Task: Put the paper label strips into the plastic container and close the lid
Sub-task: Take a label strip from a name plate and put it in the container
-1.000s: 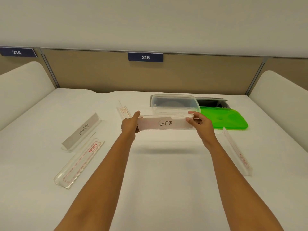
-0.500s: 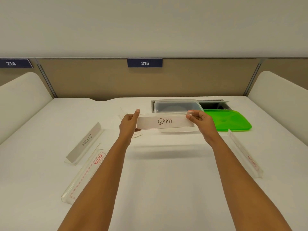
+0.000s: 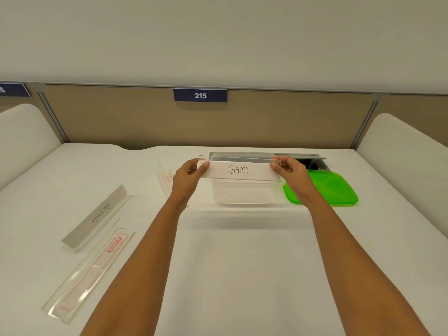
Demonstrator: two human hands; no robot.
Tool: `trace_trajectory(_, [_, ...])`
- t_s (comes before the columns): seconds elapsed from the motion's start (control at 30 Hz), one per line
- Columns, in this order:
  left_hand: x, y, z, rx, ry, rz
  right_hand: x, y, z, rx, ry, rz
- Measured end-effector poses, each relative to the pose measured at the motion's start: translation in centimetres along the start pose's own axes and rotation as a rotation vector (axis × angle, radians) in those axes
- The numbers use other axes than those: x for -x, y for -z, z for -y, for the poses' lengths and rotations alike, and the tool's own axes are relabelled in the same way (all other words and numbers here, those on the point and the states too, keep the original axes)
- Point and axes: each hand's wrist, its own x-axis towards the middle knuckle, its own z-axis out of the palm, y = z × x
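1. A clear holder with a white strip marked "GAMA" is held level in the air by both hands, in front of the container.
2. The left hand is closed on the holder's left end, thumb on the front face and fingers behind.
3. The right hand is closed on the holder's right end in the same pinch.
4. The container, clear plastic and without its lid, stands on the white worktop just behind and below the holder; its upper part is seen through the holder.
5. The green lid lies flat on the worktop just right of the container, partly covered by the right hand.
6. A second holder with a strip marked "ALPHA" lies on the worktop well to the left, its text upside down to the camera.
7. Beside it, nearer the camera, an empty holder with red print lies flat.
8. A further clear holder lies just left of the left hand, partly hidden by it.
9. A blue plate reading "215" is fixed on the back panel.
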Motion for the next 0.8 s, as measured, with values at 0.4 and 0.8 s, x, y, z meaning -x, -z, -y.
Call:
trace_trajectory(0.4, [-3.9,-4.2,-0.3,-0.143,-0.021,0.013,-6.2,3.4,-0.4,0.196,0.048,0.097])
trace_trajectory(0.8, [-10.0,-5.2,0.6,-0.385,-0.071,0.14,-11.6,3.5,-2.4,0.441,0.039,0.176])
